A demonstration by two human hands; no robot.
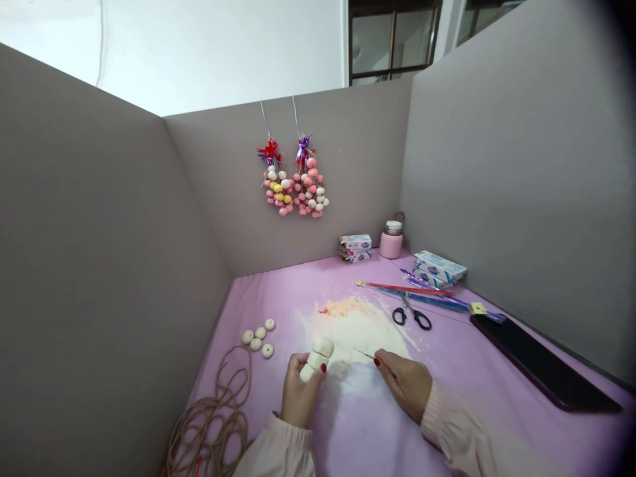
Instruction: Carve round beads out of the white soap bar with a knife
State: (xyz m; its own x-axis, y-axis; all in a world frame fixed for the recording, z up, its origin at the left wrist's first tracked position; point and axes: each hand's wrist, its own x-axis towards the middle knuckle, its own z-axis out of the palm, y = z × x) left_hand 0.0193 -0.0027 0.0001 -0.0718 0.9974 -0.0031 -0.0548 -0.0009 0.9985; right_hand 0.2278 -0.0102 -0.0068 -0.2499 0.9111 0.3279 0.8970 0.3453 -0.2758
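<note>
My left hand [299, 397] is wrapped around a white carved piece of soap [322, 347], held tilted, with grooves dividing it into rounded sections. A thin pointed needle [364, 354] is pinched in my right hand [408, 384], its tip aimed left toward the soap but apart from it. Beneath and beyond both hands spreads a heap of pale shavings [370, 331], tinted orange and pink along the far edge. Several round white beads [256, 344], some with visible holes, lie left of my left hand.
Tangled brown twine [218, 424] lies at front left. Black-handled scissors [412, 318], ribbons [422, 298], a dark tray-like slab [541, 364], boxes [440, 268] and a pink jar [391, 244] occupy the right and back. Bead bunches [311, 185] hang on the grey back panel [218, 179].
</note>
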